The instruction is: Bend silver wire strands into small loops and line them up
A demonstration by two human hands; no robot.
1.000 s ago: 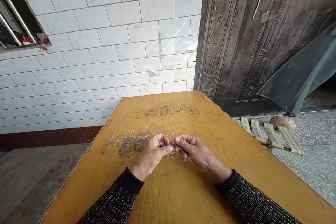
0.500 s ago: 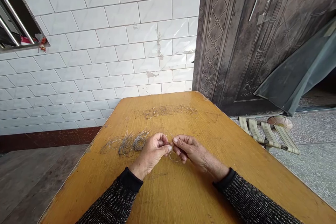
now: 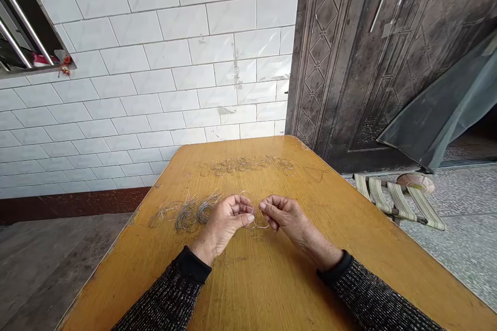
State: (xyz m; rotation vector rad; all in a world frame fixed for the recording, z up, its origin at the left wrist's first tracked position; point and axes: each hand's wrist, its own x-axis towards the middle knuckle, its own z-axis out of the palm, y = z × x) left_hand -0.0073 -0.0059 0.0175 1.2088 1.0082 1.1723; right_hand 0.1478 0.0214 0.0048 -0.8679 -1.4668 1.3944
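A thin, pale wire (image 3: 261,226) curves between my two hands above the table (image 3: 248,279). My left hand (image 3: 231,218) pinches it between thumb and fingers. Just to the right, my right hand (image 3: 282,216) is closed in a pinch at the wire, its fingertips a little apart from the left ones. Bundles of grey wire (image 3: 187,215) lie on the table beside my left hand, partly hidden by it at their right end. Farther back, a row of thin wire rings (image 3: 244,164) is spread across the tabletop.
A bent thin wire (image 3: 315,172) lies near the table's right edge. White wall tiles (image 3: 166,72) rise behind the table, with a dark carved door (image 3: 349,62) to the right. A folding stool with striped straps (image 3: 404,201) and a ball (image 3: 415,182) are on the floor.
My right hand has moved slightly right, widening the gap between my fingertips. More of the wire's curve shows between the hands. My left hand has hardly moved.
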